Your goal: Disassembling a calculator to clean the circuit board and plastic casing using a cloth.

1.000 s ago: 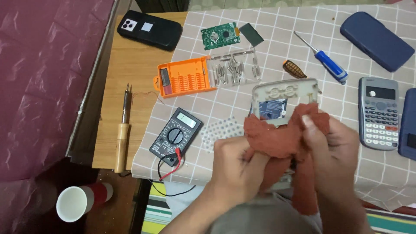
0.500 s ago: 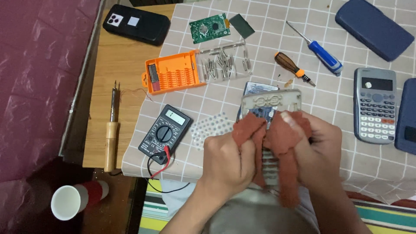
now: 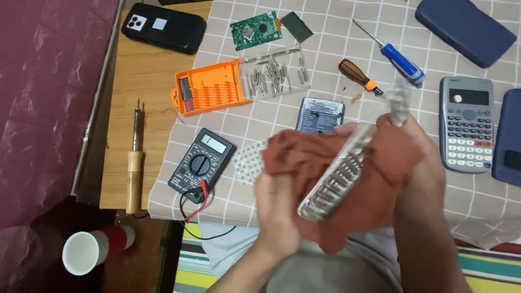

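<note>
Both hands work above the table edge. The right hand (image 3: 418, 163) grasps the grey keypad shell (image 3: 347, 173) through the rust-red cloth (image 3: 320, 157), tilting it edge-up so its button side is exposed. The left hand (image 3: 279, 209) pinches the cloth against the shell. The circuit board (image 3: 255, 30), bit case (image 3: 211, 87) and multimeter (image 3: 201, 163) lie apart on the checked mat (image 3: 336, 65), within reach.

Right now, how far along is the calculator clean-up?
Done: the calculator is apart, with its circuit board, display glass and back cover lying on the cloth-covered table. In hand: both hands rub the grey keypad shell with a rust-red cloth. Left: every removed part remains unassembled.
</note>
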